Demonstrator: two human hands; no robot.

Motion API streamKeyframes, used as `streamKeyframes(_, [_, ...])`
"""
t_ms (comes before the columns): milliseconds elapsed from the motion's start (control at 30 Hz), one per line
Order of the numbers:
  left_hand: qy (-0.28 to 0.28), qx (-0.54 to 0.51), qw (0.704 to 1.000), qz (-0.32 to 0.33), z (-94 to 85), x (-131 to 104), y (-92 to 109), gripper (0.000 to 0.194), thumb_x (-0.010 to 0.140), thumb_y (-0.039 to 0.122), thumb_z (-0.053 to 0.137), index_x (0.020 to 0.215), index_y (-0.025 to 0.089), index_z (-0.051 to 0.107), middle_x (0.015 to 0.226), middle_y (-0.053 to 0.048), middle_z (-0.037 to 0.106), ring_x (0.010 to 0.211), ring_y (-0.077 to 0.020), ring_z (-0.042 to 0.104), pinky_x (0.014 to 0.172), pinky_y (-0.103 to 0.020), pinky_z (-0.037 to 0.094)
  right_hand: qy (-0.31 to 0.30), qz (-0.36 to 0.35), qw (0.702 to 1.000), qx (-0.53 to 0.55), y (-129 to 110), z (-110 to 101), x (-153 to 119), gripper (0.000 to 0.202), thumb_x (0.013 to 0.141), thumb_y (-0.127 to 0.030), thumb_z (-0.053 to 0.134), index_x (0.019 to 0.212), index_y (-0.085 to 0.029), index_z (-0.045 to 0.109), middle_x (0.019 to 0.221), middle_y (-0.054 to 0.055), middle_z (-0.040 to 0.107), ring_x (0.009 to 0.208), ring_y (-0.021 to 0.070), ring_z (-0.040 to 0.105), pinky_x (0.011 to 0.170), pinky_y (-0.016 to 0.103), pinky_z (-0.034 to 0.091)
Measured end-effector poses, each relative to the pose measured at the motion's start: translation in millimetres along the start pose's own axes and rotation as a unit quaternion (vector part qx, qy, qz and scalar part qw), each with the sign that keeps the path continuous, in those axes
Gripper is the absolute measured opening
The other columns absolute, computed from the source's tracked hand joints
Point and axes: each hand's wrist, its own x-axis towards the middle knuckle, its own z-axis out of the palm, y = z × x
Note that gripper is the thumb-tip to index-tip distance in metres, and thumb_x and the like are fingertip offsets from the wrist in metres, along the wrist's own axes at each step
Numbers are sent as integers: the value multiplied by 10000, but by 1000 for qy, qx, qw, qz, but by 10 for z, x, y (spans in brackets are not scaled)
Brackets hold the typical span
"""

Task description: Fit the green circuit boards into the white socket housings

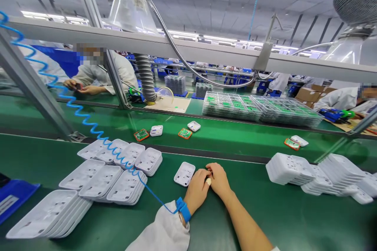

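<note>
My left hand (198, 189), with a blue wrist strap (183, 209) at its wrist, rests low over the green bench. My right hand (218, 177) meets it fingertip to fingertip. Both hands have curled, closed fingers; anything between them is hidden or too small to name. A pale yellowish cover (208, 181) shows at my left thumb. Just left of my left hand lies a single white plastic housing (184, 174), open side up, with small cut-outs. From the strap a coiled blue cord (97, 129) runs up to the left.
Stacks of white housings (129, 184) stand on the left, and more white stacks (294, 168) on the right. Beyond a dark edge, green circuit boards (185, 133) lie beside small white covers (194, 126). Clear trays (232, 105) are stacked behind. A metal rail (206, 56) crosses above; co-workers sit opposite.
</note>
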Motion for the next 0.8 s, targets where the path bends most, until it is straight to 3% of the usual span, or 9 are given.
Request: streamKeyframes(800, [-9, -7, 1000, 0, 24, -9, -50, 211, 804, 122, 395, 946, 183, 539, 980, -77, 567, 941, -216, 516, 839, -395, 437, -19, 12, 1000, 12, 1, -3, -17, 269, 745, -88, 414, 929, -191, 581, 873, 43, 593, 832, 174, 525, 754, 296, 385])
